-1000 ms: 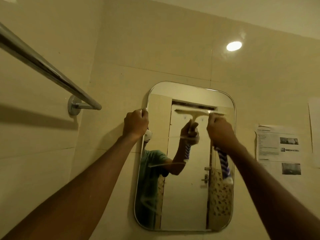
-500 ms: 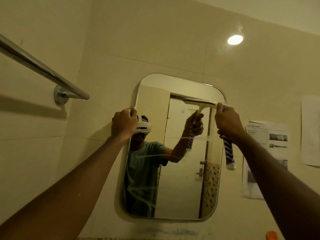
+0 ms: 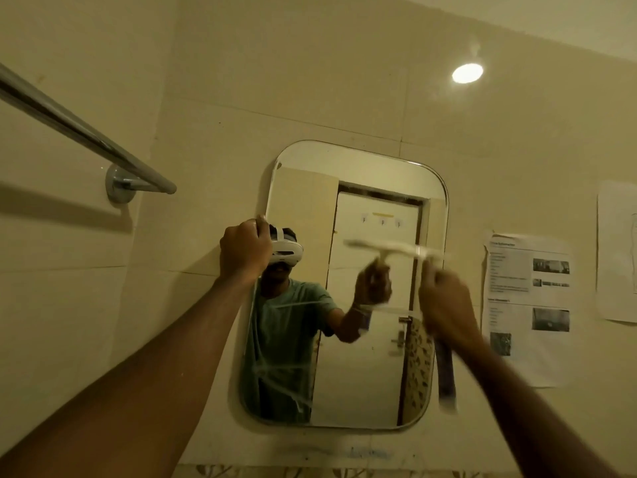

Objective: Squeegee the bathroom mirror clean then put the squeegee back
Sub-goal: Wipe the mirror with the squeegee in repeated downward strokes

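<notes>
A rounded rectangular mirror [image 3: 375, 374] hangs on the tiled wall ahead. My left hand [image 3: 244, 251] grips its left edge about a third of the way down. My right hand [image 3: 448, 301] is closed around the handle of a white squeegee [image 3: 431, 255], blurred by motion. The blade lies roughly level against the glass on the right side, at mid height. A blue and white striped handle end [image 3: 446, 377] hangs below my fist. Thin water streaks cross the lower left of the glass. The mirror reflects a person in a green shirt.
A chrome towel bar [image 3: 86, 136] juts out from the left wall at upper left. Printed paper sheets [image 3: 527, 305] are stuck on the wall right of the mirror, with another sheet [image 3: 617, 250] at the far right edge. A round ceiling light reflection [image 3: 467, 73] shines above.
My right hand has drawn the squeegee down the right side of the mirror from near the top to mid height. My left hand stayed on the left edge. The view shifted.
</notes>
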{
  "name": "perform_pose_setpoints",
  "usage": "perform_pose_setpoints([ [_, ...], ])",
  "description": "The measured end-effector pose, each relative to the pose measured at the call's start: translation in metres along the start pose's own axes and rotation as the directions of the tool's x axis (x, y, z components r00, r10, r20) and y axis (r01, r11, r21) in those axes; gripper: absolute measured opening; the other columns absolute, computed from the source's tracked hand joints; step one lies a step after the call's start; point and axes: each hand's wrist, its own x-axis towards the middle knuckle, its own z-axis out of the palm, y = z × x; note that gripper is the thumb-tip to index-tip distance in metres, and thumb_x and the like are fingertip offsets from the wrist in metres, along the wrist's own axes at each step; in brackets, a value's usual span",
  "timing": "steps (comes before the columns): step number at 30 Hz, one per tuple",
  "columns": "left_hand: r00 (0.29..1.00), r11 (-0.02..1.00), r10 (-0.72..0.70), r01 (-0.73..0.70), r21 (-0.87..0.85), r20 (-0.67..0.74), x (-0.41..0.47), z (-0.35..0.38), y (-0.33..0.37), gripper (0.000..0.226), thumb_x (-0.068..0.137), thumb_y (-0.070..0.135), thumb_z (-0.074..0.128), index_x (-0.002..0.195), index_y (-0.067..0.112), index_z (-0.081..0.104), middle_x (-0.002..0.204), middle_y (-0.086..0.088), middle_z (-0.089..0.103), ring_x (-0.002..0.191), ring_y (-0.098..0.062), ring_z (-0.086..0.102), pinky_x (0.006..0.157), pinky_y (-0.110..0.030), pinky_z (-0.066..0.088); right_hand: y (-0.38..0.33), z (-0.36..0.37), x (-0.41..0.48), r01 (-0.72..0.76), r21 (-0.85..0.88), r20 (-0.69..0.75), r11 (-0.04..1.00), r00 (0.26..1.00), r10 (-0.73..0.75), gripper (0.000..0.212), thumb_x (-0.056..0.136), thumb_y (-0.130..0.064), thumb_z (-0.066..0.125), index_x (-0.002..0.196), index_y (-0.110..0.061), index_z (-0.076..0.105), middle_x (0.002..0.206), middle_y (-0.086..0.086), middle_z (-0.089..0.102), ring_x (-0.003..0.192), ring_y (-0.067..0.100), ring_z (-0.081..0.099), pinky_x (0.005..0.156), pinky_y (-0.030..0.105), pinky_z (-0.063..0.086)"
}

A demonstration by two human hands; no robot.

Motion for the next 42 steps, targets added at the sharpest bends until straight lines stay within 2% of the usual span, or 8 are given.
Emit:
perform_pose_setpoints([
  [6, 0.999, 0.999, -0.033, 0.034, -0.040, 0.004, -0.004, 0.002, 0.001, 0.051, 0.100, 0.040, 0.030, 0.079, 0.008, 0.064, 0.076, -0.012, 0.067, 0.066, -0.021, 0.059, 0.054, -0.023, 0.037, -0.092, -0.008, 0.110, 0.104, -0.066, -0.069, 0.992, 0.992, -0.109, 0.044, 0.104, -0.035, 0.030, 0.083, -0.006, 0.056, 0.064, 0.006, 0.055, 0.043, 0.011, 0.053, 0.040, 0.023, 0.046],
  [12, 0.998, 0.995, -0.040, 0.045, -0.091, 0.050, -0.005, 0.001, 0.000, 0.049, 0.099, 0.042, 0.031, 0.082, 0.008, 0.063, 0.081, -0.013, 0.067, 0.068, -0.018, 0.053, 0.063, -0.027, 0.038, -0.011, 0.040, 0.011, 0.044, 0.019, -0.041, 0.999, 0.998, -0.044, 0.048, 0.104, -0.037, 0.026, 0.069, -0.016, 0.053, 0.046, -0.005, 0.048, 0.029, 0.001, 0.043, 0.030, 0.013, 0.034],
  [17, 0.992, 0.988, -0.073, 0.086, -0.127, 0.105, -0.007, -0.008, 0.005, 0.049, 0.099, 0.038, 0.033, 0.089, 0.004, 0.065, 0.090, -0.018, 0.068, 0.083, -0.031, 0.063, 0.074, -0.035, 0.049, 0.033, 0.061, -0.087, -0.094, -0.052, 0.003, 0.994, 0.996, 0.094, 0.047, 0.103, -0.037, 0.029, 0.073, -0.014, 0.057, 0.060, 0.005, 0.060, 0.051, 0.015, 0.058, 0.049, 0.032, 0.051],
  [21, 0.987, 0.984, -0.097, 0.115, -0.136, 0.132, -0.010, -0.011, 0.002, 0.047, 0.099, 0.034, 0.032, 0.090, 0.002, 0.066, 0.090, -0.018, 0.068, 0.078, -0.025, 0.062, 0.068, -0.031, 0.048, 0.015, 0.035, -0.064, -0.128, 0.004, 0.065, 0.992, 0.990, 0.128, 0.049, 0.104, -0.037, 0.031, 0.077, -0.006, 0.058, 0.065, 0.011, 0.060, 0.049, 0.017, 0.055, 0.040, 0.025, 0.047],
  [26, 0.984, 0.983, -0.110, 0.129, -0.130, 0.142, -0.018, -0.013, -0.006, 0.044, 0.098, 0.029, 0.034, 0.089, 0.000, 0.066, 0.091, -0.021, 0.069, 0.084, -0.032, 0.064, 0.071, -0.035, 0.053, -0.004, 0.013, 0.003, -0.061, 0.030, -0.064, 0.998, 0.996, 0.063, 0.046, 0.104, -0.035, 0.029, 0.073, -0.010, 0.051, 0.059, 0.006, 0.048, 0.043, 0.013, 0.043, 0.041, 0.026, 0.039],
  [32, 0.985, 0.985, -0.094, 0.113, -0.132, 0.142, -0.017, -0.010, -0.010, 0.042, 0.097, 0.025, 0.036, 0.087, -0.001, 0.066, 0.092, -0.023, 0.068, 0.087, -0.035, 0.062, 0.071, -0.033, 0.045, 0.073, 0.067, -0.095, -0.179, 0.019, -0.096, 0.984, 0.979, 0.180, 0.045, 0.103, -0.038, 0.027, 0.079, -0.012, 0.055, 0.070, 0.022, 0.061, 0.053, 0.035, 0.058, 0.051, 0.048, 0.054],
  [35, 0.988, 0.985, -0.076, 0.095, -0.142, 0.134, -0.018, -0.010, -0.010, 0.041, 0.097, 0.024, 0.036, 0.084, -0.001, 0.066, 0.089, -0.023, 0.068, 0.084, -0.034, 0.061, 0.067, -0.030, 0.040, 0.075, 0.075, -0.126, -0.295, 0.040, -0.066, 0.955, 0.953, 0.297, 0.046, 0.101, -0.045, 0.028, 0.081, -0.015, 0.057, 0.064, 0.013, 0.060, 0.045, 0.023, 0.054, 0.041, 0.035, 0.052],
  [42, 0.970, 0.972, -0.045, 0.097, -0.212, 0.240, -0.015, -0.020, -0.015, 0.036, 0.099, 0.022, 0.029, 0.073, 0.010, 0.050, 0.081, -0.019, 0.063, 0.075, -0.031, 0.055, 0.061, -0.026, 0.032, -0.044, 0.069, -0.028, 0.125, 0.070, -0.042, 0.990, 0.992, -0.122, 0.045, 0.104, -0.037, 0.030, 0.069, -0.018, 0.051, 0.055, 0.000, 0.050, 0.040, 0.009, 0.047, 0.037, 0.025, 0.043],
])
